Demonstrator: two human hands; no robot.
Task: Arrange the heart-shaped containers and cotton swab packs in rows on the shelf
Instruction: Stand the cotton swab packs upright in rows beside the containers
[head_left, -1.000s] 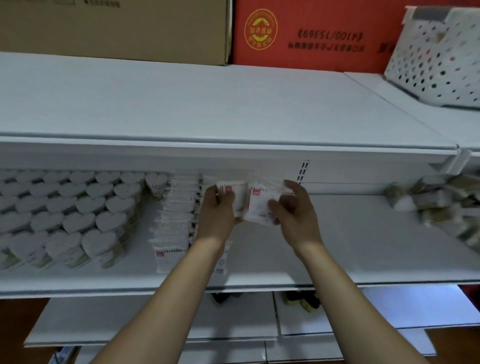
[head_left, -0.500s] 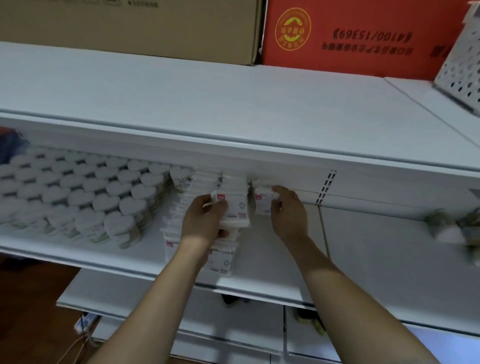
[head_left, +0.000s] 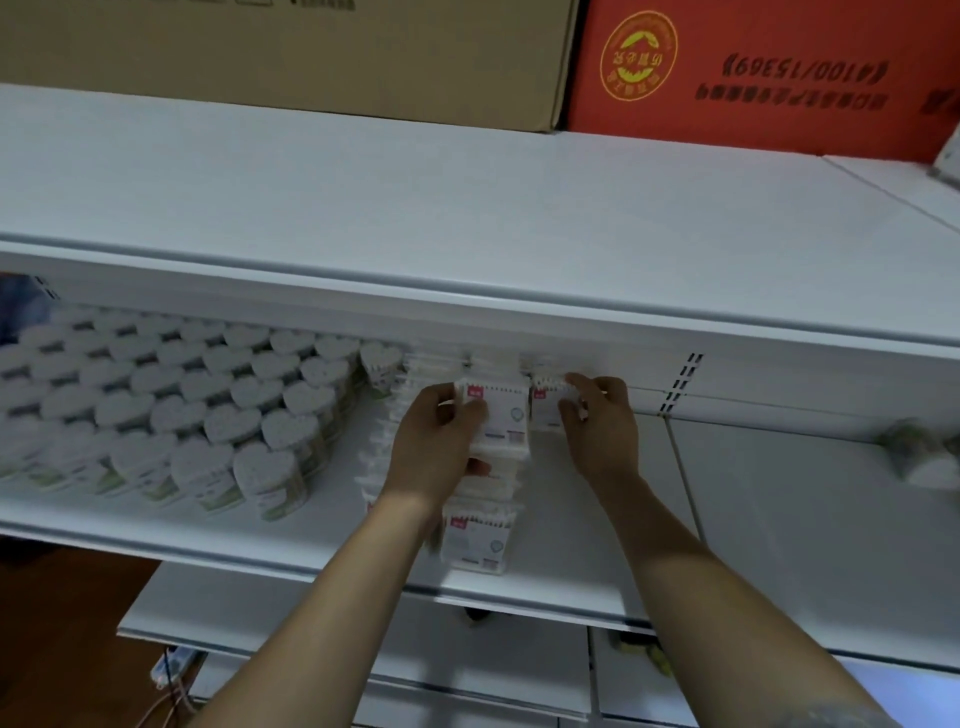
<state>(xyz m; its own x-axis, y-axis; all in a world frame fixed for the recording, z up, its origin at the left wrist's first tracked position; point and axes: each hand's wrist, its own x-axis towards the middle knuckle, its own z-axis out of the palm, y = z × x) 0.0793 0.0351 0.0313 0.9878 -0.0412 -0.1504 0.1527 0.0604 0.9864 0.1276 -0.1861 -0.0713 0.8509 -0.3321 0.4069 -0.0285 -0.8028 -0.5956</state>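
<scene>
**Both hands seat cotton swab packs at the back of the shelf**

Left hand (head_left: 441, 447) grips a cotton swab pack (head_left: 501, 415) between thumb and curled fingers, holding it upright over a row of packs (head_left: 475, 535) that runs to the shelf (head_left: 779, 545) front. Beside it, the right hand (head_left: 597, 421) pinches a second pack (head_left: 545, 408), starting what looks like a new row. To the left, the heart-shaped containers (head_left: 208, 410) already stand in neat rows. By my judgement the work is well along, though blurred loose items (head_left: 919, 452) wait far right. White metal shelving fills the view; a brown carton (head_left: 311, 47) and a red carton (head_left: 753, 73) sit on top.
</scene>
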